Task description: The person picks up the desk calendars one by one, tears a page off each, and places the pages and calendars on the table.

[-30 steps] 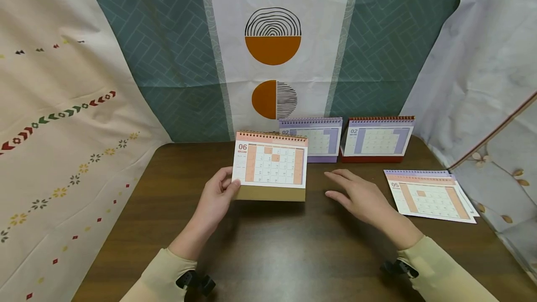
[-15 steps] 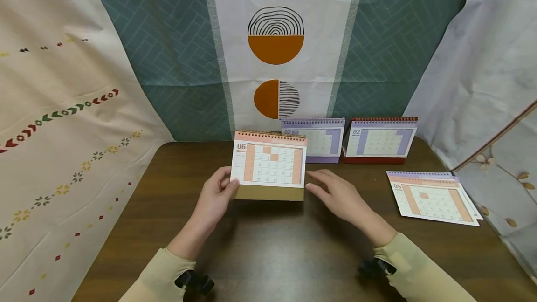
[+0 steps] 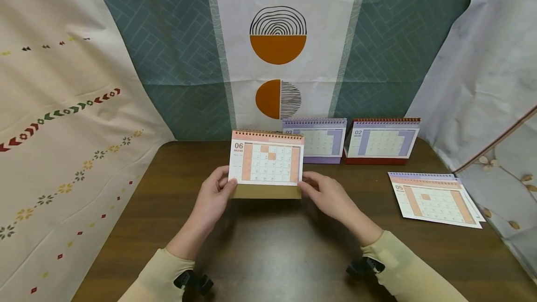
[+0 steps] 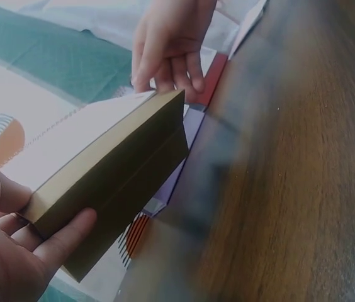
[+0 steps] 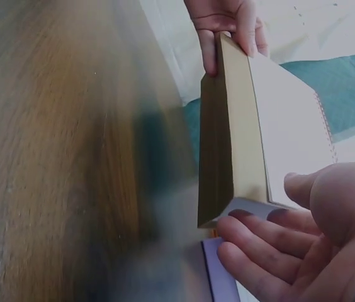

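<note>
Both hands hold a spiral-bound desk calendar (image 3: 266,164) with a gold-brown stand, raised over the table and facing the head camera. Its front page has a peach band and the number 06. At its lower left edge my left hand (image 3: 213,192) grips it, thumb in front and fingers behind. My right hand (image 3: 331,197) is at the lower right edge, thumb on the front corner and fingers around the side. The calendar's hollow base (image 4: 133,182) shows from below in the left wrist view. In the right wrist view the thumb (image 5: 300,189) overlaps the page's edge.
Behind stand a purple desk calendar (image 3: 325,141), partly hidden, and a red-based desk calendar (image 3: 382,141), both showing 02. Loose spiral-bound calendar pages (image 3: 438,202) lie at the right of the brown wooden table (image 3: 268,255). Patterned cloths (image 3: 176,59) hang around the table.
My right hand has moved left from beside the calendar to its lower right edge and now grips it. The left hand keeps its hold; the calendar has shifted slightly left.
</note>
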